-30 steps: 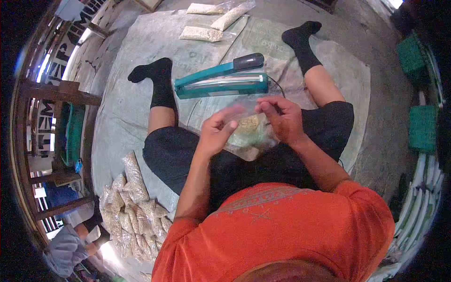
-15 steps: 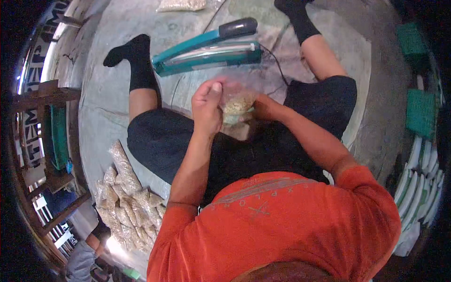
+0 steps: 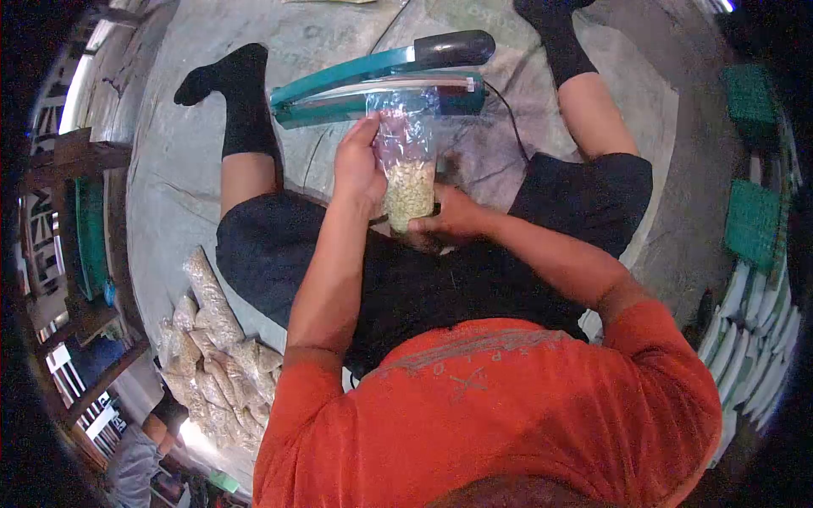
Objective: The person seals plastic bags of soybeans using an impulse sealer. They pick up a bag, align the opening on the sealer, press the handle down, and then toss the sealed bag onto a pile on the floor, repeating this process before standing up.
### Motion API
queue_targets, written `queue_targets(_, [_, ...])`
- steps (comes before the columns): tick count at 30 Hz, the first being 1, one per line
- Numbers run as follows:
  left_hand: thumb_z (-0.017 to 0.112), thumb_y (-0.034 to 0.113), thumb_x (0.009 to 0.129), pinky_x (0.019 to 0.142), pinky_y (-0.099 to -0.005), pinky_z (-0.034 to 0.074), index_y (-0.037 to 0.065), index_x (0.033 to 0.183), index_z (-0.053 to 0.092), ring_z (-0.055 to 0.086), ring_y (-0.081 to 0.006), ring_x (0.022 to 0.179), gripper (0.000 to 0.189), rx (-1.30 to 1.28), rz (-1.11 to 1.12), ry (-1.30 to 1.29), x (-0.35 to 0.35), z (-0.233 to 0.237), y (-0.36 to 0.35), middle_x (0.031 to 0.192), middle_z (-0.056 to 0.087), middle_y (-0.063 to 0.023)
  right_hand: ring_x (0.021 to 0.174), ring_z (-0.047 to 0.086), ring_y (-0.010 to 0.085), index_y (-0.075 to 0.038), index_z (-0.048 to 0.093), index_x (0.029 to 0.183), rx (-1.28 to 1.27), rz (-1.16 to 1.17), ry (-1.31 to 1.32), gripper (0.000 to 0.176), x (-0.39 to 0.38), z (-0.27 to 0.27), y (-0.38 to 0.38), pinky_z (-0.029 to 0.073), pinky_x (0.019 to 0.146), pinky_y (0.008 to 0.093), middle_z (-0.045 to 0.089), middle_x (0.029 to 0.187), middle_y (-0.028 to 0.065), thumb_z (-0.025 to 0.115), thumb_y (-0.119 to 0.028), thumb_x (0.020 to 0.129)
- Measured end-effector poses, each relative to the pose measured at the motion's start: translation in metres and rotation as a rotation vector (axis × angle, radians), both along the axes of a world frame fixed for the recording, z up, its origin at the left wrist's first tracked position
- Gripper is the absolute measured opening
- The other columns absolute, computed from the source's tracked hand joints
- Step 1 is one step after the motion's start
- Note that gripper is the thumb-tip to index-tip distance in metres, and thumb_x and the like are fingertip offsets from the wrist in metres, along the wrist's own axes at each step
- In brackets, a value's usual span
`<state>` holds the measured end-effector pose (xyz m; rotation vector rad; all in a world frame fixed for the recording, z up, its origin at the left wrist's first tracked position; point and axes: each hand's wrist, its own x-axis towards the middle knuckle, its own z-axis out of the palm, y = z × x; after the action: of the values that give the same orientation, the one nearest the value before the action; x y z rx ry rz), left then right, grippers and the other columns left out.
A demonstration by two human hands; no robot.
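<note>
A clear plastic bag [image 3: 410,188], its lower half full of pale pieces, stands upright between my hands. My left hand [image 3: 362,165] grips its left edge, thumb near the unfilled upper part. Fingers of my right hand [image 3: 450,213] close on the bag's lower right side. The bag's top overlaps a teal sealer [image 3: 322,108] with a raised arm and a black handle [image 3: 453,49]. Whether the bag's mouth touches the sealer, I cannot tell.
A pile of filled bags [image 3: 222,364] lies on the grey sheet [image 3: 178,212] at the lower left. Another person's grey sleeve [image 3: 134,466] shows beyond it. Stacked white and green sacks [image 3: 749,339] stand at the right. A black cord runs from the sealer.
The bag has come upright and its clear upper part is now stretched out toward the sealer. My left hand has moved slightly up and left; my right hand has shifted lower on the bag.
</note>
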<state>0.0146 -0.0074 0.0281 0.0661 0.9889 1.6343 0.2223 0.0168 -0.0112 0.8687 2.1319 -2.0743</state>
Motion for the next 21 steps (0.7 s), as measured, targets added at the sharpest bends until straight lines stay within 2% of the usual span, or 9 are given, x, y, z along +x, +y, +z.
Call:
queue_targets(2, [0.049, 0.03, 0.107, 0.092, -0.046, 0.058, 0.002, 0.117, 0.061, 0.07, -0.0289, 0.1, 0.033, 0.031, -0.09, -0.075, -0.01, -0.009, 0.002, 0.112, 0.072, -0.0151, 0.124, 0.062, 0.0277, -0.004, 0.057, 0.138, -0.018, 0.0, -0.058, 0.078, -0.003, -0.005, 0.0, 0.045, 0.11, 0.0419, 0.066, 0.134, 0.0144, 0.089, -0.039, 0.075])
queue_targets(4, [0.049, 0.032, 0.107, 0.093, -0.0461, 0.057, 0.001, 0.119, 0.061, 0.07, -0.0295, 0.102, 0.035, 0.03, -0.105, -0.067, -0.017, -0.014, 0.006, 0.114, 0.072, -0.0155, 0.121, 0.064, 0.0285, -0.004, 0.06, 0.134, -0.071, -0.018, 0.051, 0.072, -0.009, -0.006, 0.004, 0.046, 0.109, 0.0423, 0.068, 0.129, 0.0141, 0.086, -0.04, 0.078])
queue_targets(8, [0.049, 0.033, 0.107, 0.096, -0.0468, 0.056, 0.0, 0.125, 0.06, 0.07, -0.0306, 0.106, 0.039, 0.043, -0.139, -0.102, -0.017, -0.022, 0.007, 0.118, 0.071, -0.017, 0.119, 0.065, 0.0288, -0.005, 0.063, 0.132, -0.11, -0.069, 0.06, 0.066, -0.022, 0.004, 0.009, 0.046, 0.108, 0.0423, 0.07, 0.128, 0.014, 0.084, -0.04, 0.081])
queue_targets(12, [0.049, 0.03, 0.107, 0.094, -0.0465, 0.057, 0.0, 0.123, 0.062, 0.07, -0.0307, 0.103, 0.036, 0.128, -0.167, -0.13, -0.019, -0.03, 0.009, 0.116, 0.071, -0.017, 0.12, 0.064, 0.0283, -0.005, 0.064, 0.131, -0.131, -0.044, 0.062, 0.065, -0.029, -0.021, 0.012, 0.046, 0.108, 0.0422, 0.069, 0.13, 0.0141, 0.084, -0.04, 0.081])
queue_targets(14, [0.049, 0.026, 0.107, 0.093, -0.0463, 0.057, 0.0, 0.12, 0.063, 0.071, -0.0306, 0.1, 0.033, 0.043, -0.126, -0.013, -0.019, -0.03, 0.011, 0.113, 0.071, -0.017, 0.121, 0.064, 0.0278, -0.005, 0.064, 0.131, -0.161, -0.036, 0.068, 0.065, -0.03, -0.023, 0.013, 0.046, 0.109, 0.0422, 0.069, 0.13, 0.0137, 0.085, -0.04, 0.081])
queue_targets(17, [0.048, 0.023, 0.107, 0.09, -0.0465, 0.058, 0.0, 0.118, 0.064, 0.071, -0.0303, 0.098, 0.031, -0.012, -0.067, 0.025, -0.014, -0.028, 0.01, 0.109, 0.072, -0.0164, 0.119, 0.062, 0.0229, -0.004, 0.058, 0.136, -0.153, 0.007, 0.053, 0.065, -0.028, -0.013, 0.014, 0.045, 0.107, 0.0387, 0.068, 0.127, 0.0106, 0.084, -0.033, 0.085])
queue_targets(19, [0.047, 0.023, 0.107, 0.089, -0.0468, 0.059, 0.0, 0.118, 0.063, 0.071, -0.0303, 0.098, 0.031, -0.012, -0.067, 0.001, -0.013, -0.029, 0.01, 0.11, 0.072, -0.0166, 0.12, 0.061, 0.0229, -0.004, 0.058, 0.137, -0.078, -0.046, 0.088, 0.064, -0.028, -0.013, 0.011, 0.045, 0.107, 0.0387, 0.067, 0.129, 0.0105, 0.083, -0.033, 0.085])
queue_targets(21, [0.047, 0.023, 0.107, 0.088, -0.0472, 0.059, -0.001, 0.118, 0.063, 0.071, -0.0302, 0.097, 0.031, -0.013, -0.069, -0.021, -0.014, -0.032, 0.01, 0.11, 0.071, -0.0169, 0.121, 0.061, 0.0234, -0.004, 0.056, 0.138, -0.112, -0.01, 0.101, 0.067, -0.029, -0.024, 0.013, 0.045, 0.108, 0.039, 0.066, 0.13, 0.0112, 0.084, -0.034, 0.085])
